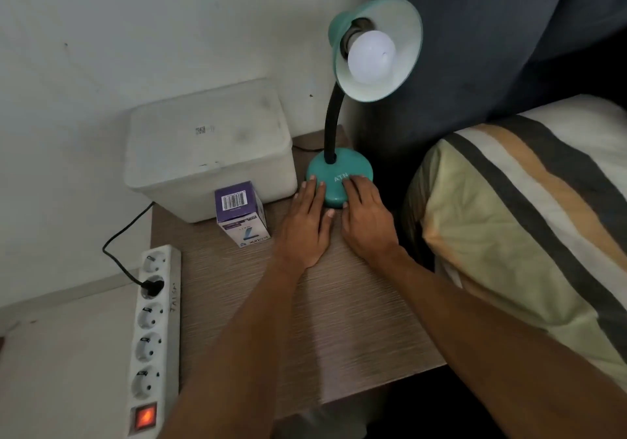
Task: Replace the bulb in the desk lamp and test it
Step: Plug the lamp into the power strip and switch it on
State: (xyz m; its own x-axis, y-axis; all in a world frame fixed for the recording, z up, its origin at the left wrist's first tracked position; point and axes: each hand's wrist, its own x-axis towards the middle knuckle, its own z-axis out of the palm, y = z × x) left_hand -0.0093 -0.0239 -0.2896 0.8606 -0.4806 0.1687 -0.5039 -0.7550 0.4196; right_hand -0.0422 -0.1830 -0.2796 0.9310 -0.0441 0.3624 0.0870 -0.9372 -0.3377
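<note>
both hands, left hand (pixel 305 221) and right hand (pixel 364 218), lie flat with straight fingers on the teal lamp base (pixel 339 174) on the bedside table (pixel 339 303). a bulb (pixel 371 56) sits in the shade, seemingly unlit, so this looks like the testing step; next, find and press the switch.

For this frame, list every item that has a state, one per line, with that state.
bulb: seated in the lamp socket, not clearly lit
desk lamp: upright, shade tilted toward the camera
power strip: switch glowing red, one black plug inserted, other sockets free
bulb box: closed, standing on the table
white bin: lid on
left hand: flat, fingers on the lamp base
right hand: flat, fingers on the lamp base
</note>
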